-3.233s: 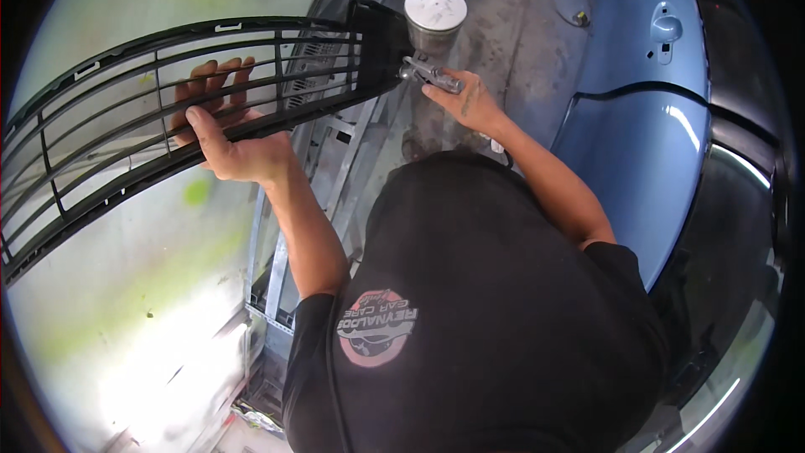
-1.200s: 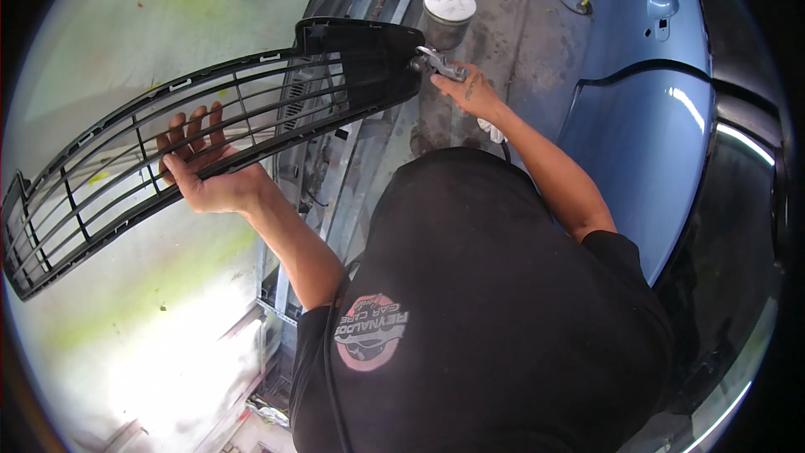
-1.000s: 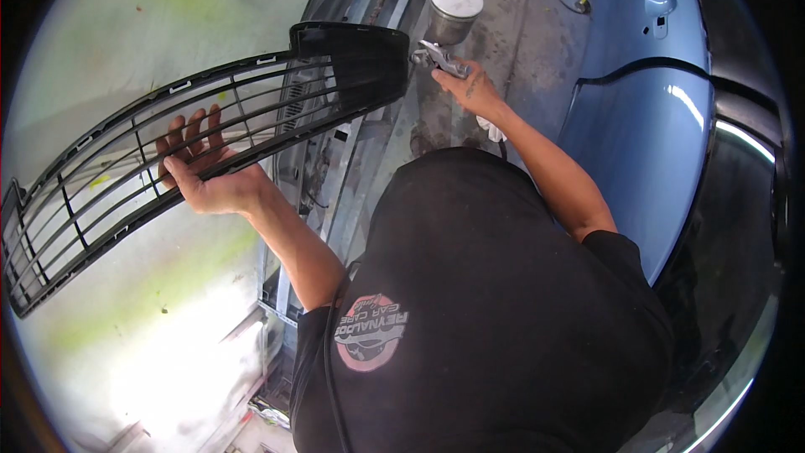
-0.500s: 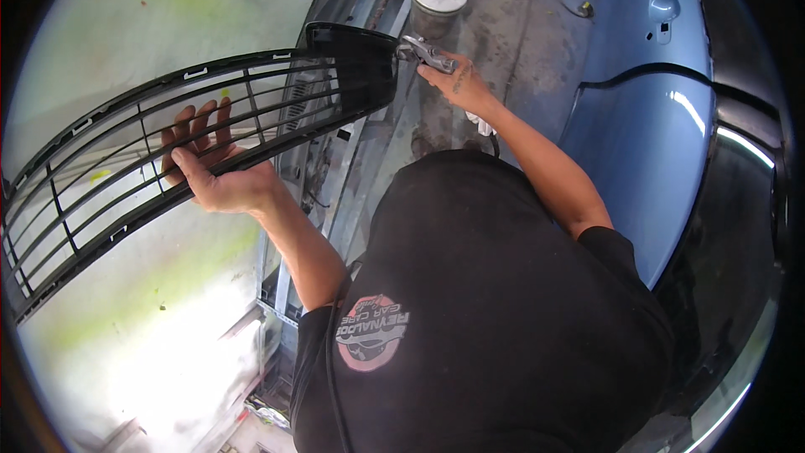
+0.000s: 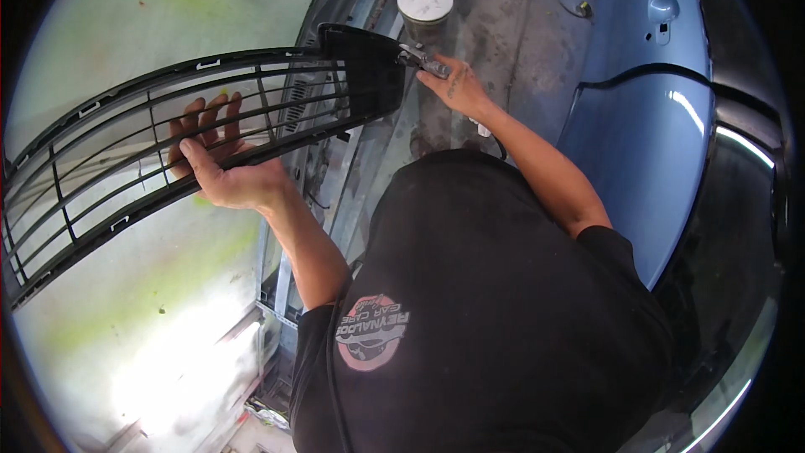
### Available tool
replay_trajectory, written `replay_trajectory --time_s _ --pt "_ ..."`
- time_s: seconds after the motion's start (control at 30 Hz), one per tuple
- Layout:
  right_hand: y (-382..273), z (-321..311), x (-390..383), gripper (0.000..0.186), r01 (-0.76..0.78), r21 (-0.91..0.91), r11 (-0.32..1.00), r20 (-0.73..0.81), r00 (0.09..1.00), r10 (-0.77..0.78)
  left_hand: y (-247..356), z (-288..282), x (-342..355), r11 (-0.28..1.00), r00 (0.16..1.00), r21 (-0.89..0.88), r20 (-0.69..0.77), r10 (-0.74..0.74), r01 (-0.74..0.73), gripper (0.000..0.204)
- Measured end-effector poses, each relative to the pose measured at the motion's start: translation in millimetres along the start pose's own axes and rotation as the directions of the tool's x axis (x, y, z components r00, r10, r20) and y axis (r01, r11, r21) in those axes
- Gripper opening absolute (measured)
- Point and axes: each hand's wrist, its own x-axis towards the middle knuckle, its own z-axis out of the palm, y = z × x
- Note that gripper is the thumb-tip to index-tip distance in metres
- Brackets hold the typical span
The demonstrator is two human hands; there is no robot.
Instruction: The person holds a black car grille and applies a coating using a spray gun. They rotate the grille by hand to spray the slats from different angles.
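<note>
My left hand point(image 5: 220, 159) holds a long black car grille point(image 5: 126, 147) from behind, fingers spread against its slats and thumb hooked over the lower edge. The grille stretches from the far left up to a solid black end panel point(image 5: 365, 71) near the top centre. My right hand point(image 5: 453, 84) grips a metal spray gun point(image 5: 419, 54) with a white-lidded cup point(image 5: 425, 2) on top. The gun's nozzle sits right at the grille's end panel.
A blue car door panel point(image 5: 646, 117) stands at the right, with a dark glossy body panel point(image 5: 738, 226) beyond it. A metal stand frame point(image 5: 335, 193) runs under the grille. A pale, green-stained wall point(image 5: 126, 8) fills the left. Grey concrete floor point(image 5: 520, 25) lies above.
The grille has tilted and shifted in my left hand, its far-left end rising again. The spray gun has stayed at the grille's right end, moving slightly along the end panel.
</note>
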Motion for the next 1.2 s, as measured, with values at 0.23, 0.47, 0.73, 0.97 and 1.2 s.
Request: replay_trajectory --time_s 0.23,0.47,0.73,0.97,1.2 --pt "6 6 1 0.072 0.011 -0.006 1.000 -0.033 0.999 -0.011 2 -1 3 1.000 0.999 0.014 -0.026 -0.023 0.023 0.028" --pt "19 10 10 0.063 0.023 0.015 1.000 -0.077 0.997 -0.022 1 -2 4 0.999 0.999 -0.003 -0.027 -0.033 0.033 0.029" --pt "-9 -3 -5 0.050 -0.027 0.105 0.994 0.066 0.998 0.020 -6 -14 3 0.999 1.000 -0.040 0.005 -0.019 0.019 0.032" --pt "-47 -22 -24 0.056 0.080 0.112 0.990 0.142 0.985 -0.096 -12 -18 3 0.997 0.999 -0.073 0.042 -0.021 0.024 0.034" --pt "-59 -25 -34 0.057 0.122 -0.029 0.992 0.061 0.991 -0.120 -13 -17 1 0.998 0.999 -0.062 0.052 -0.007 0.010 0.036"
